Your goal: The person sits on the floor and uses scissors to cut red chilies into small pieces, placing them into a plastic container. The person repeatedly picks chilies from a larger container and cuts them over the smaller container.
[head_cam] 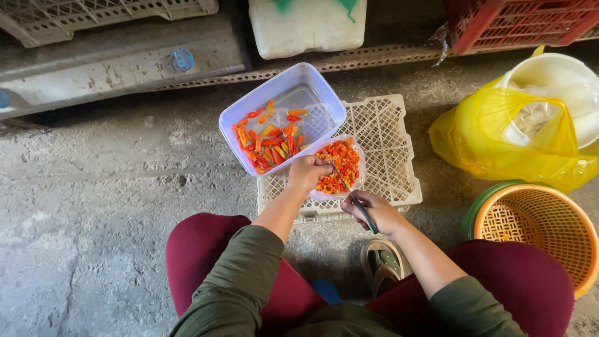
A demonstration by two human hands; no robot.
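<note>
Head view, looking down at a person squatting on rough grey concrete, knees in maroon trousers, sleeves olive green. At the top edge stands a white plastic jug (307, 25) with green smears, a red crate (518, 22) to its right, a pale crate (93, 15) to its left. At right, a yellow bag (499, 140) wraps a white bucket (561, 81); below it sits an orange woven basket (536, 228).

In the middle lies an upturned cream lattice crate (380, 143). On it rests a clear rectangular tub (281, 115), tilted, holding whole red and orange chillies (268, 140). Just beside the tub, touching its corner, a small clear bowl (340, 165) is full of cut chilli pieces.

The left hand (307, 173) is curled closed at the bowl's near rim; what it pinches cannot be made out. The right hand (374, 212) is clamped on a thin knife (352, 196), blade slanting up over the bowl towards the left fingers.
</note>
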